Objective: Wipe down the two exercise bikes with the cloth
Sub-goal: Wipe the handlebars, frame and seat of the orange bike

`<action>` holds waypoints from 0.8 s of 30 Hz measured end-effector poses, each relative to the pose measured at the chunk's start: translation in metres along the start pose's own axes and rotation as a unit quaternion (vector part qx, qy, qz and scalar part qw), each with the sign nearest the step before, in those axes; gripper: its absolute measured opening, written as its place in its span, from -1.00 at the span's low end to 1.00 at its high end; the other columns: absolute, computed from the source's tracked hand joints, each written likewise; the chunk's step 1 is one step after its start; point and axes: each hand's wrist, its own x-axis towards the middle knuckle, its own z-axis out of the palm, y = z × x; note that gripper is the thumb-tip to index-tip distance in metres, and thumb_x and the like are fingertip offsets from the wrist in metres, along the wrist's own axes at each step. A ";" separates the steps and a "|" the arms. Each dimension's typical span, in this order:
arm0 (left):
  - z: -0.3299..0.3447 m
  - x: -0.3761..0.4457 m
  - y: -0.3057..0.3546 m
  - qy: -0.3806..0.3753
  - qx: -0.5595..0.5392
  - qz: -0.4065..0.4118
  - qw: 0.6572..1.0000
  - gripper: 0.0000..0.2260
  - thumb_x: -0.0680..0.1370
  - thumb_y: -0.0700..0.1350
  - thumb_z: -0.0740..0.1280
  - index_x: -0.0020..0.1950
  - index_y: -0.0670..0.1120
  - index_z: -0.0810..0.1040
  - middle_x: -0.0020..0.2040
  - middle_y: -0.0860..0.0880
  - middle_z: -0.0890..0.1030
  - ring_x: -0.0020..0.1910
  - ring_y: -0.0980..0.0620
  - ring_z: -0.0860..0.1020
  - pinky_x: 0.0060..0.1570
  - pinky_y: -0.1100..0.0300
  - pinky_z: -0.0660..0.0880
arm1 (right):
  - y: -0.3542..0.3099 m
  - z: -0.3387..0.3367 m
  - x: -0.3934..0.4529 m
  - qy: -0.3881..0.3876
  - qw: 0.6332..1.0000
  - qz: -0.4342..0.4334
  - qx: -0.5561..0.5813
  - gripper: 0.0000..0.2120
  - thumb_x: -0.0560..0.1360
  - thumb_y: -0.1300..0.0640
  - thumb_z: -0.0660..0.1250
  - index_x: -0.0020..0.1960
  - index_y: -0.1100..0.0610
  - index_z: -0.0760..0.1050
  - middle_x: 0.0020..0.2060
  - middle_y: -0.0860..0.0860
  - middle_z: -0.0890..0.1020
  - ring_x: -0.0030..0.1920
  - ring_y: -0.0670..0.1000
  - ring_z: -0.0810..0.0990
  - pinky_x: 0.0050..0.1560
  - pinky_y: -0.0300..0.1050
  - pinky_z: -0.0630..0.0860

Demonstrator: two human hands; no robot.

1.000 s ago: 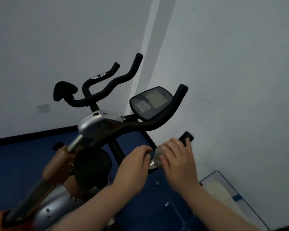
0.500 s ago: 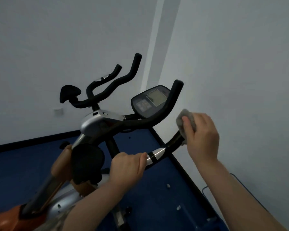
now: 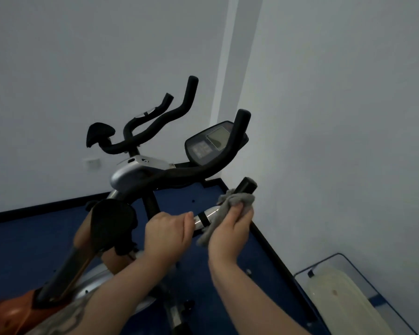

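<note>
R hand [image 3: 230,234] w/ cloth [image 3: 230,201] back down from grip tip, clamped round near handlebar [image 3: 246,186]; L hand [image 3: 167,234] still grips bar beside it. Grip nearly wiped.

Both forearms reach up from the lower edge of the view toward the handlebar [image 3: 205,217], the landmark here. The left forearm comes in from the lower left, bare, with dark markings near its lower end. The left hand [image 3: 167,234] is curled round the near stretch of the handlebar, knuckles up, back of the hand to the camera, thumb side toward the bar's silver band. The right forearm rises from the lower right, wrist straight. The right hand [image 3: 230,234] sits just right of the left hand, farther along the same handlebar, fingers curled, thumb up, clutching the cloth [image 3: 228,206] against the bar below its black end.
</note>
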 end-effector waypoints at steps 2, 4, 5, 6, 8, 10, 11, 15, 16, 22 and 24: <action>-0.001 0.000 -0.001 0.002 0.003 0.009 1.000 -0.58 0.54 -0.09 0.11 -0.54 -0.05 0.33 -0.64 0.00 0.34 -0.68 -0.04 0.32 -0.49 0.26 0.12 | -0.002 -0.003 0.008 -0.032 0.999 -0.007 0.019 -0.77 0.67 0.02 0.06 0.18 0.05 0.45 0.02 -0.05 0.65 0.03 -0.11 0.64 0.09 -0.15 0.53; -0.002 0.000 -0.001 -0.002 0.010 0.010 1.000 -0.58 0.54 -0.09 0.11 -0.54 -0.05 0.32 -0.64 0.01 0.33 -0.67 -0.03 0.32 -0.47 0.28 0.10 | -0.014 -0.007 0.030 -0.027 0.998 -0.042 0.025 -0.76 0.68 0.02 0.05 0.17 0.07 0.44 0.01 -0.02 0.65 0.00 -0.11 0.64 0.00 -0.24 0.54; -0.002 -0.001 -0.001 0.001 0.013 0.008 1.000 -0.58 0.54 -0.10 0.11 -0.55 -0.06 0.32 -0.64 0.01 0.33 -0.67 -0.04 0.32 -0.47 0.28 0.09 | -0.018 -0.008 0.041 -0.017 0.997 -0.069 0.029 -0.75 0.68 0.03 0.05 0.19 0.09 0.44 0.02 -0.01 0.65 -0.01 -0.10 0.64 -0.05 -0.29 0.54; -0.002 -0.001 0.000 0.003 0.014 0.002 1.000 -0.58 0.54 -0.10 0.11 -0.55 -0.06 0.31 -0.64 0.00 0.33 -0.67 -0.04 0.32 -0.47 0.28 0.09 | -0.020 -0.008 0.045 -0.010 0.995 -0.097 0.027 -0.75 0.68 0.04 0.06 0.20 0.10 0.44 0.03 0.00 0.64 0.01 -0.09 0.64 -0.07 -0.32 0.53; -0.001 -0.001 0.001 -0.006 0.008 -0.004 1.000 -0.56 0.55 -0.10 0.10 -0.55 -0.07 0.32 -0.63 0.00 0.34 -0.66 -0.03 0.32 -0.47 0.26 0.11 | -0.015 -0.007 0.039 -0.014 0.989 -0.148 -0.022 -0.75 0.68 0.08 0.08 0.28 0.09 0.42 0.15 -0.02 0.58 0.14 -0.15 0.56 0.09 -0.35 0.48; -0.003 -0.001 0.001 -0.006 0.002 -0.005 1.000 -0.57 0.56 -0.10 0.10 -0.54 -0.06 0.32 -0.63 0.01 0.33 -0.66 -0.02 0.31 -0.48 0.25 0.11 | -0.007 -0.011 0.034 -0.040 0.971 -0.219 -0.084 -0.64 0.66 0.12 0.11 0.45 0.13 0.31 0.33 -0.01 0.43 0.31 -0.25 0.40 0.23 -0.48 0.32; -0.004 -0.001 0.001 -0.006 0.002 -0.007 1.000 -0.57 0.55 -0.11 0.10 -0.54 -0.06 0.32 -0.63 0.01 0.33 -0.66 -0.01 0.31 -0.48 0.26 0.10 | -0.005 -0.016 0.037 -0.052 0.954 -0.268 -0.121 -0.60 0.66 0.13 0.12 0.48 0.16 0.28 0.38 0.02 0.37 0.37 -0.24 0.33 0.28 -0.49 0.27; -0.005 -0.002 0.003 -0.006 -0.004 -0.023 1.000 -0.58 0.54 -0.12 0.11 -0.54 -0.06 0.32 -0.63 0.01 0.33 -0.66 -0.02 0.31 -0.44 0.28 0.13 | -0.020 -0.032 0.059 -0.087 0.822 -0.467 -0.315 -0.65 0.62 0.14 0.18 0.34 0.26 0.47 0.32 0.15 0.48 0.45 0.11 0.32 0.53 -0.05 0.13; -0.004 -0.002 0.003 -0.007 -0.008 -0.026 1.000 -0.58 0.55 -0.12 0.10 -0.53 -0.07 0.33 -0.62 0.01 0.34 -0.65 -0.02 0.32 -0.43 0.27 0.18 | -0.021 -0.034 0.062 -0.080 0.780 -0.500 -0.368 -0.67 0.61 0.14 0.21 0.30 0.24 0.51 0.28 0.14 0.52 0.42 0.14 0.36 0.54 0.03 0.08; -0.002 -0.013 0.002 0.000 -0.054 -0.057 0.997 -0.57 0.60 -0.13 0.00 -0.32 -0.11 0.57 -0.45 -0.01 0.50 -0.42 -0.04 0.46 0.01 0.00 0.46 | -0.021 -0.042 0.062 -0.147 0.630 -0.611 -0.456 -0.77 0.58 0.13 0.26 0.11 0.20 0.62 0.07 0.08 0.65 0.25 0.14 0.54 0.48 0.11 0.17; -0.001 -0.021 -0.001 0.018 -0.068 -0.056 0.996 -0.62 0.59 -0.17 0.03 -0.27 -0.12 0.57 -0.37 -0.03 0.52 -0.33 -0.06 0.49 0.10 -0.01 0.40 | -0.015 -0.035 0.043 -0.237 0.583 -0.630 -0.455 -0.79 0.58 0.10 0.27 0.07 0.17 0.62 0.01 0.05 0.66 0.14 0.09 0.61 0.42 0.01 0.28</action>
